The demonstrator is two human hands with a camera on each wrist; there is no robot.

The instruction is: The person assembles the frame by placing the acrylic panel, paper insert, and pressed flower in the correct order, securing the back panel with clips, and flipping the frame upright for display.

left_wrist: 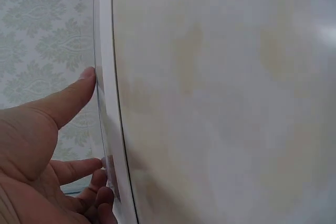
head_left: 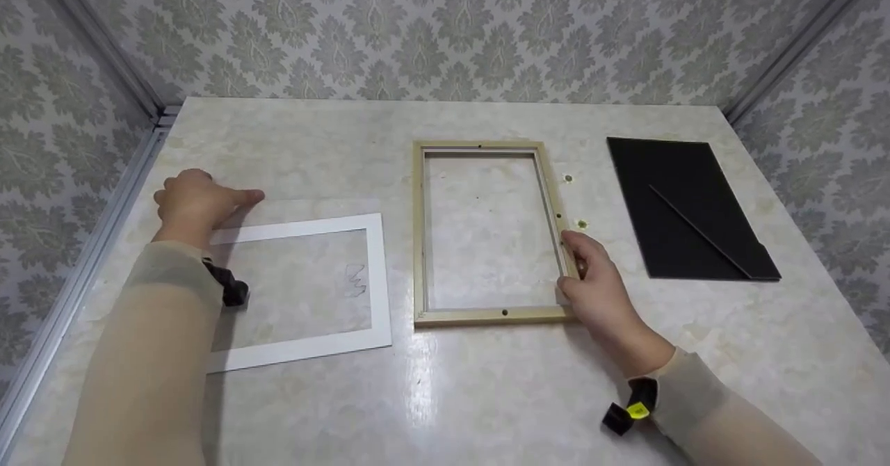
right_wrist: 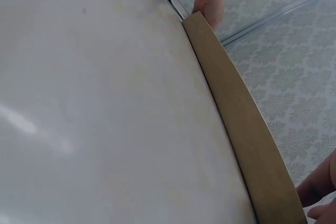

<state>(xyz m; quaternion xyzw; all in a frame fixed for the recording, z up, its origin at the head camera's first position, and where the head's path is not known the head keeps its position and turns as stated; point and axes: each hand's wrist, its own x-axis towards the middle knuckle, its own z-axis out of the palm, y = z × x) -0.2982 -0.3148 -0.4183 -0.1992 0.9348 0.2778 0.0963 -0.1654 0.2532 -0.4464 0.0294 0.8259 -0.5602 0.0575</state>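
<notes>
My left hand (head_left: 198, 202) is over the far left part of a white rectangular mat border (head_left: 379, 278). A thin clear sheet (left_wrist: 98, 51) lies along the mat; my thumb and curled fingertips hold its edge in the left wrist view. Beside the mat, a light wooden picture frame (head_left: 419, 243) lies flat on the table. My right hand (head_left: 601, 288) grips the frame's right side near its near corner, thumb towards the inside, fingers outside. In the right wrist view the frame's wooden side (right_wrist: 236, 124) stands edge-on, with part of the right hand (right_wrist: 320, 192) at the border.
A black backing board (head_left: 702, 209) with a narrow diagonal strut (head_left: 695, 229) lies at the right. Two small greenish round pieces (head_left: 582, 224) sit right of the frame. A squiggly dark outline (head_left: 355, 280) shows inside the mat opening. Patterned walls (head_left: 431, 35) border the pale table (head_left: 487, 389).
</notes>
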